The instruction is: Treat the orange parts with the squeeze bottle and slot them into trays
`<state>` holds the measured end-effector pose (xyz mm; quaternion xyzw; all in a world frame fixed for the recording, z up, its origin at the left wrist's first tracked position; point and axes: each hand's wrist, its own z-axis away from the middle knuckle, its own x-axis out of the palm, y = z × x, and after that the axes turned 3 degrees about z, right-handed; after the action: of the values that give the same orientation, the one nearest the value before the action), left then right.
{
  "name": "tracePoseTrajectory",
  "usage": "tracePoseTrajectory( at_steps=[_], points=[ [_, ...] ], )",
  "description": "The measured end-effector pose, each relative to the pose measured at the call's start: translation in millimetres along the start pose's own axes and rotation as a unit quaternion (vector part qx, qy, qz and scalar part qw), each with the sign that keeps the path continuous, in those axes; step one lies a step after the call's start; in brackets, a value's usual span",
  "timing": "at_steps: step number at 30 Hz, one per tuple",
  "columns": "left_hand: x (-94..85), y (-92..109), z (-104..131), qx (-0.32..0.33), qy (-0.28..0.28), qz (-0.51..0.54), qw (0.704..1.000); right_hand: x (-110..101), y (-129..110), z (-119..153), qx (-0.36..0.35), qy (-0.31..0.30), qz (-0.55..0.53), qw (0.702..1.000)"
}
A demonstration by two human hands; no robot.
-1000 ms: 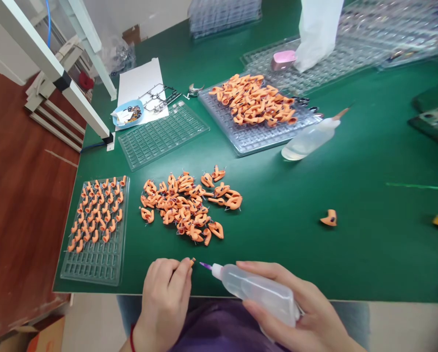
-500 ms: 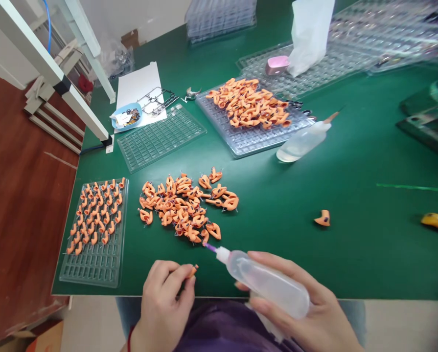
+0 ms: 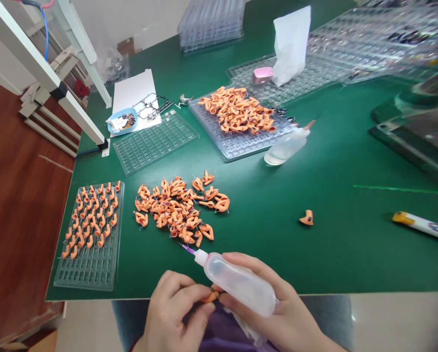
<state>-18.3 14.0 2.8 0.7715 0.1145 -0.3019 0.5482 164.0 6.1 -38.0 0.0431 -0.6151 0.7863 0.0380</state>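
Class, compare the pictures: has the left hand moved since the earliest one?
Yes. Judged against the pile of orange pieces, the left hand has moved rightward and back toward the near edge of the green table.

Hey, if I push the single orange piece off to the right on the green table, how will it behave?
The single orange piece will probably skid or pivot rather than roll, since it's bent. It's likely light, being much smaller than the right hand. The green tabletop looks smooth, so it may slide easily.
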Motion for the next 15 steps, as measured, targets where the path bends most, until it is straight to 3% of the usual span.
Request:
tracePoseTrajectory(
  at_steps=[15],
  points=[
    [1.6,1.3,2.8,0.055,0.011,-0.051,0.997,3.0,1.7,5.9,0.027,0.003,-0.057,0.998]
  ],
)
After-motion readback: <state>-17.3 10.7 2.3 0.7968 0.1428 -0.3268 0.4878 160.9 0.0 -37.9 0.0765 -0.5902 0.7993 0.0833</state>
